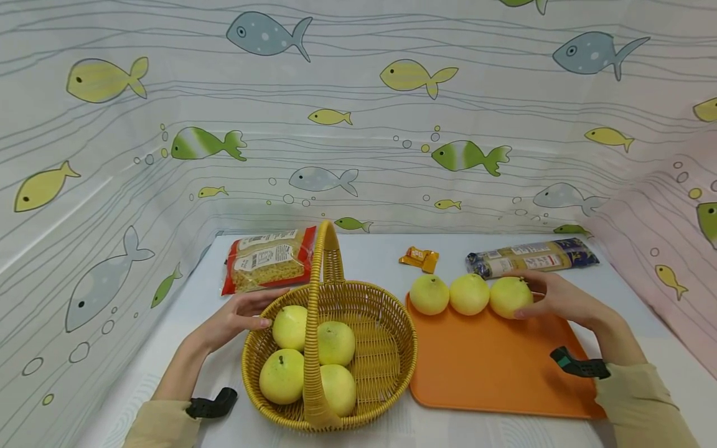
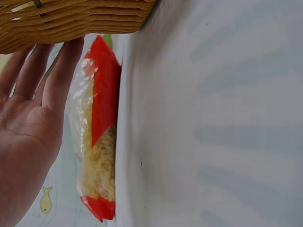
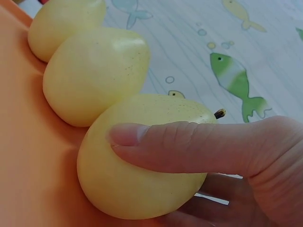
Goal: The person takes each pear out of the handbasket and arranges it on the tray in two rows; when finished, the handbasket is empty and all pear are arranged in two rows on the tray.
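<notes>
A wicker basket (image 1: 411, 367) with a tall arched handle stands in front, several yellow pears (image 1: 281, 377) inside its left half. My left hand (image 1: 238, 317) touches the basket's left rim; in the left wrist view its fingers (image 2: 59, 78) lie straight against the outer wall, their tips hidden. My right hand (image 1: 554, 298) grips a yellow pear (image 1: 508, 298), the rightmost of three in a row along the back of an orange tray (image 1: 493, 373). The right wrist view shows the thumb laid across this pear (image 3: 137, 189) and the fingers behind it. The middle pear (image 3: 97, 75) sits right beside it.
A red-ended bag of pasta (image 1: 269, 260) lies behind the basket at the left. An orange wrapped packet (image 1: 419, 259) sits behind the tray, and a long dark-ended package (image 1: 532, 257) lies behind the right hand. Fish-patterned sheeting (image 1: 358, 149) encloses the white table.
</notes>
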Motion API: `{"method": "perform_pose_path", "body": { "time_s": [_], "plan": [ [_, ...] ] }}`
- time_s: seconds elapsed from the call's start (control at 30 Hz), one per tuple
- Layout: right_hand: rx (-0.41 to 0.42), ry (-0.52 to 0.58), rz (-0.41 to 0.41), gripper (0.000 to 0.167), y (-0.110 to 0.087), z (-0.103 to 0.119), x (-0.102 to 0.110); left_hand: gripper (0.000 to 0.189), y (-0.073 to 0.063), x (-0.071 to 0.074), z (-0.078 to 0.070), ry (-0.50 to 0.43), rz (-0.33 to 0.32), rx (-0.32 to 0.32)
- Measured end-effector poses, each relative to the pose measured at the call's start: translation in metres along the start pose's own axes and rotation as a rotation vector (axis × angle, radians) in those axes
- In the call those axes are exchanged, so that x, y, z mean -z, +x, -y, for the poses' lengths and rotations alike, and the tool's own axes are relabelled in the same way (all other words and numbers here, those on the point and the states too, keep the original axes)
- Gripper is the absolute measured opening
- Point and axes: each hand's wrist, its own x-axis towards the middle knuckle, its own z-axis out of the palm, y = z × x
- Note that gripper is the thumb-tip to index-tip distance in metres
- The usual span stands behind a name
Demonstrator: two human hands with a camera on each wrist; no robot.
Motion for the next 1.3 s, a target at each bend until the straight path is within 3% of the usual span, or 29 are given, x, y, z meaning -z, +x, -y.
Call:
{"method": "perform_pose_path", "body": {
  "time_s": [1.3],
  "plan": [
    [0.005,-0.020,0.003,0.080,0.0074,-0.0032,-0.0052,0.058,0.0003,-0.0001,0.0007,0.023,-0.012,0.014]
  ]
}}
